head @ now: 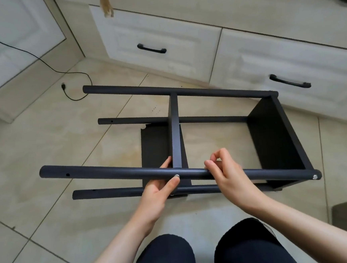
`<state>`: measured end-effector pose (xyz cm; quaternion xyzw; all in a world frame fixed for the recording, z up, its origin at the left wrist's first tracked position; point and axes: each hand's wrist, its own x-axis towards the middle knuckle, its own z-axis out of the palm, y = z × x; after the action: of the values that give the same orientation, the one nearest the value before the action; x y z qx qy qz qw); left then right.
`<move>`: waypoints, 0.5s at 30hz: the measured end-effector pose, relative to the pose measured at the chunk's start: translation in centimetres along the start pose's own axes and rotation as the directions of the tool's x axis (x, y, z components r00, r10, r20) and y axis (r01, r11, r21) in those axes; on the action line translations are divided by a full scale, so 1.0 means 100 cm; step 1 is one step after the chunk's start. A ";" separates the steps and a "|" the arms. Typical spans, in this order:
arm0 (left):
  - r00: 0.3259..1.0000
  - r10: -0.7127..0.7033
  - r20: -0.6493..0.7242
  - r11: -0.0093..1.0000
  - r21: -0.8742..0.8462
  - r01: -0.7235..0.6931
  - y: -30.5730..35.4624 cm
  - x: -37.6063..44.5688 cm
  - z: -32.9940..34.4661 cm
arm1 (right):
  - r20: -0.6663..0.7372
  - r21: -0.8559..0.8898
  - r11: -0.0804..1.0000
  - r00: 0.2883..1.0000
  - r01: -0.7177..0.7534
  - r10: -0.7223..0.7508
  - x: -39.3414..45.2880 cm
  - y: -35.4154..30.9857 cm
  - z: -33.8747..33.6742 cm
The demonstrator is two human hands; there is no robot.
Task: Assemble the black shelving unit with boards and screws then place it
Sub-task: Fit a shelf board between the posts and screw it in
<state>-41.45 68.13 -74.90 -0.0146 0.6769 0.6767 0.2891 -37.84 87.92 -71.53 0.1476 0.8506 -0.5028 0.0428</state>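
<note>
1. Head view: the shelf unit (189,138) lay on its side on the tiled floor (44,141), in front of the white drawers (157,47).
2. Progress: four poles were joined to the end board (275,140) and the middle board (175,129). A screw (315,176) sat at the near pole's right end, another screw head (177,175) at the middle joint.
3. Left to do, by judgement: holes near the poles' left ends were open, so one more board likely remained, then standing and placing the unit.
4. Left hand (159,186): reached under the near pole (130,173), fingers curled up behind it, thumb beside the middle screw; gripped the pole.
5. Right hand (225,170): rested on the same pole just right of the middle board, fingers curled; thumb and forefinger pinched together, holding something or nothing, could not tell.
</note>
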 end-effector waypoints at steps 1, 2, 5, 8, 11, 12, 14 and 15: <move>1.000 -0.002 -0.001 1.000 -0.005 0.002 -0.001 0.002 -0.001 | -0.003 -0.005 1.000 1.000 0.000 0.000 0.001 0.001 0.001; 1.000 0.001 -0.004 1.000 -0.011 -0.001 -0.002 0.005 -0.001 | -0.007 -0.009 1.000 1.000 -0.002 0.001 0.002 0.002 0.002; 1.000 0.002 -0.019 1.000 -0.013 -0.002 -0.001 0.008 -0.002 | -0.012 -0.018 1.000 1.000 -0.012 0.012 0.007 0.003 0.005; 0.991 -0.059 -0.118 0.989 0.128 0.075 0.004 0.005 -0.002 | -0.004 -0.038 0.999 0.999 -0.035 0.035 0.012 0.003 0.007; 0.969 -0.031 -0.245 0.893 0.430 0.137 0.016 0.001 -0.006 | -0.006 -0.056 0.998 0.999 -0.042 0.042 0.016 0.005 0.008; 0.955 0.027 -0.296 0.790 0.592 0.161 0.022 0.001 -0.008 | -0.005 -0.062 0.997 0.999 -0.040 0.040 0.016 0.006 0.008; 0.922 0.184 -0.342 0.439 0.867 0.234 0.039 0.001 -0.010 | -0.002 -0.077 0.996 0.999 -0.038 0.038 0.017 0.008 0.008; 0.908 0.259 -0.331 0.275 0.926 0.259 0.046 0.002 -0.010 | 0.000 -0.085 0.996 0.999 -0.039 0.039 0.017 0.008 0.007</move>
<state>-43.89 67.67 -70.90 0.0172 0.9901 0.1098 0.0857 -39.25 88.01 -72.97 0.1619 0.8681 -0.4655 0.0598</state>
